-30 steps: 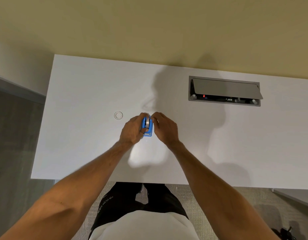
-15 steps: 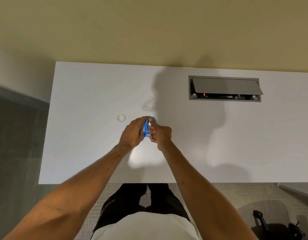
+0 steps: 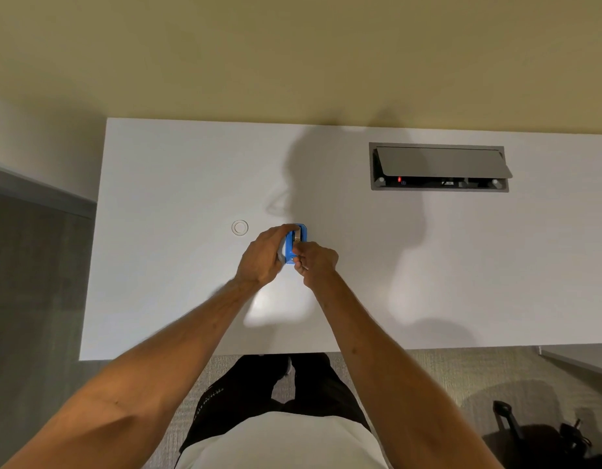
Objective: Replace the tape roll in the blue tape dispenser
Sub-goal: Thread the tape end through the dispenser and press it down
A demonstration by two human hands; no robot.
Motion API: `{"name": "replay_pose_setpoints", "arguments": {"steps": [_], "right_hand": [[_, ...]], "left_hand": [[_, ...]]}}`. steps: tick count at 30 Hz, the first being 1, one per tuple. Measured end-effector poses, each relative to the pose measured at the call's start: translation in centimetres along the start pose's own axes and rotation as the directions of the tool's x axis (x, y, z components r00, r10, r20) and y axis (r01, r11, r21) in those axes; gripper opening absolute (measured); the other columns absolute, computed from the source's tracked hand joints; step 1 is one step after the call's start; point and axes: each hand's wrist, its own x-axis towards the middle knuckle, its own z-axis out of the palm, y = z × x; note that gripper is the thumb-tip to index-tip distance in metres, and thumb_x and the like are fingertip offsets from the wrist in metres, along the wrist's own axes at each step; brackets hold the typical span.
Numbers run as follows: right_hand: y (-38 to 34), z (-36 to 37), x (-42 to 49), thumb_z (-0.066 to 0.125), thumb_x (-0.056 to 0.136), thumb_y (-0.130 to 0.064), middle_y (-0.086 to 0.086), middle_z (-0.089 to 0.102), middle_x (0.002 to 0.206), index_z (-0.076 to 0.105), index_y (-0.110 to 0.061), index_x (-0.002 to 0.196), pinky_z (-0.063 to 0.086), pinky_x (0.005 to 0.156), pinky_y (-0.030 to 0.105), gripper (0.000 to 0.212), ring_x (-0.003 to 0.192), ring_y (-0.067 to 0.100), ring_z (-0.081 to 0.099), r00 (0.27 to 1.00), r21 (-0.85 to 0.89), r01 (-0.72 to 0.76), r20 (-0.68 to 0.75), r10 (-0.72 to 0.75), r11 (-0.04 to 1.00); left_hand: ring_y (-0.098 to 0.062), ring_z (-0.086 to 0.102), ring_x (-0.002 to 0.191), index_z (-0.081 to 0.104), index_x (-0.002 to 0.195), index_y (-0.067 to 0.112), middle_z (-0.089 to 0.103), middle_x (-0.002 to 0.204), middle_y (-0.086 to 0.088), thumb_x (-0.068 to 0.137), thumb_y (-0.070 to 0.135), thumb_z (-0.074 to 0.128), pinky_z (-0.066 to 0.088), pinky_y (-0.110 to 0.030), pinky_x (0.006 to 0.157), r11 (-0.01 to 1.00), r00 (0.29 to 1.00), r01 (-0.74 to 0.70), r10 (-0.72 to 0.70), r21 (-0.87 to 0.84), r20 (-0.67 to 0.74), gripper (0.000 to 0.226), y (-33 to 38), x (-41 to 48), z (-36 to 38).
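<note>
The blue tape dispenser (image 3: 295, 243) is held over the middle of the white table (image 3: 428, 265). My left hand (image 3: 264, 257) wraps its left side and grips it. A tape roll (image 3: 296, 235) shows inside the top of the dispenser. My right hand (image 3: 314, 262) sits at the dispenser's near right end, fingers pinched together against it. What the fingertips pinch is too small to tell. A clear empty tape ring (image 3: 240, 227) lies flat on the table to the left of my left hand.
An open grey cable box (image 3: 438, 167) is set into the table at the back right. The wall runs behind the table's far edge. Dark bags (image 3: 546, 438) lie on the carpet at the lower right.
My right hand has slid from the dispenser's far end toward me along its right side and closed into a pinch. The left hand keeps its grip.
</note>
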Motion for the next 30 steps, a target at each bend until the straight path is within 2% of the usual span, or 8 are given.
{"name": "replay_pose_setpoints", "arguments": {"steps": [9, 12, 15, 17, 20, 24, 27, 30], "right_hand": [[0.5, -0.7, -0.2, 0.075, 0.083, 0.001, 0.013, 0.062, 0.066, 0.066, -0.002, 0.075, 0.049, 0.049, 0.025, 0.013, 0.047, 0.017, 0.052, 0.999, -0.003, -0.006, 0.034, 0.007, 1.000], [0.7, -1.0, 0.2, 0.074, 0.085, 0.000, 0.012, 0.062, 0.063, 0.066, -0.001, 0.075, 0.050, 0.053, 0.026, 0.013, 0.047, 0.017, 0.052, 0.999, 0.025, -0.008, 0.054, 0.007, 1.000], [0.8, -1.1, 0.5, 0.069, 0.090, -0.005, 0.008, 0.061, 0.059, 0.065, -0.004, 0.077, 0.050, 0.054, 0.025, 0.013, 0.043, 0.015, 0.051, 0.997, 0.023, -0.004, 0.076, 0.002, 1.000], [0.9, -1.2, 0.6, 0.072, 0.090, -0.007, 0.010, 0.064, 0.065, 0.066, -0.004, 0.081, 0.052, 0.060, 0.028, 0.012, 0.050, 0.018, 0.053, 0.996, 0.038, -0.003, 0.091, -0.001, 0.999], [1.2, -1.4, 0.8, 0.079, 0.086, -0.003, 0.013, 0.065, 0.075, 0.068, -0.005, 0.083, 0.051, 0.066, 0.031, 0.011, 0.058, 0.020, 0.054, 0.993, 0.043, 0.008, 0.118, -0.013, 0.999], [1.4, -1.5, 1.0, 0.077, 0.085, 0.001, 0.013, 0.063, 0.075, 0.070, -0.002, 0.090, 0.049, 0.058, 0.027, 0.009, 0.058, 0.019, 0.052, 0.992, 0.041, 0.010, 0.128, -0.015, 0.999], [1.6, -1.3, 1.3, 0.078, 0.083, -0.001, 0.013, 0.064, 0.074, 0.072, 0.003, 0.111, 0.049, 0.056, 0.026, 0.029, 0.055, 0.018, 0.052, 0.994, 0.034, 0.024, 0.109, -0.027, 0.999], [1.8, -1.2, 1.6, 0.078, 0.085, -0.004, 0.012, 0.064, 0.074, 0.071, 0.005, 0.119, 0.050, 0.056, 0.025, 0.036, 0.054, 0.016, 0.052, 0.993, 0.023, 0.043, 0.105, -0.045, 0.999]], "left_hand": [[-0.037, 0.064, 0.132, 0.052, 0.155, 0.010, 0.064, 0.148, -0.015, 0.092, 0.048, 0.038, 0.051, -0.045, 0.112, 0.999, 0.999, -0.043, 0.043, 0.024, -0.022, 0.075, 0.1, -0.2, 0.2], [-0.035, 0.064, 0.130, 0.053, 0.154, 0.010, 0.065, 0.146, -0.015, 0.087, 0.055, 0.028, 0.051, -0.044, 0.112, 0.998, 0.998, -0.049, 0.050, 0.028, -0.033, 0.085, 0.2, -0.2, 0.3], [-0.035, 0.062, 0.135, 0.051, 0.156, 0.009, 0.063, 0.150, -0.015, 0.094, 0.042, 0.039, 0.048, -0.042, 0.115, 0.999, 1.000, -0.019, 0.020, 0.031, -0.011, 0.072, 0.4, -0.3, 0.3], [-0.036, 0.061, 0.137, 0.051, 0.156, 0.007, 0.062, 0.151, -0.017, 0.096, 0.035, 0.046, 0.046, -0.041, 0.117, 1.000, 1.000, -0.018, 0.018, 0.017, -0.006, 0.067, 0.5, -0.3, 0.3], [-0.035, 0.062, 0.134, 0.052, 0.155, 0.005, 0.064, 0.148, -0.018, 0.086, 0.048, 0.033, 0.046, -0.036, 0.113, 1.000, 0.999, -0.024, 0.024, -0.009, -0.029, 0.083, 0.7, -0.4, 0.4], [-0.036, 0.064, 0.130, 0.049, 0.157, 0.009, 0.065, 0.146, -0.016, 0.081, 0.054, 0.026, 0.051, -0.044, 0.112, 1.000, 0.998, -0.028, 0.029, 0.002, -0.054, 0.091, 0.7, -0.5, 0.5], [-0.035, 0.065, 0.128, 0.032, 0.164, 0.019, 0.062, 0.150, -0.011, 0.085, 0.044, 0.045, 0.058, -0.053, 0.107, 0.999, 0.998, 0.030, -0.030, -0.014, -0.050, 0.084, 0.7, -0.5, 0.6], [-0.035, 0.051, 0.148, 0.021, 0.170, 0.016, 0.050, 0.164, -0.010, 0.089, 0.020, 0.077, 0.046, -0.051, 0.122, 0.997, 1.000, 0.027, -0.026, 0.071, -0.014, 0.099, -0.2, 0.2, 1.0]]}}
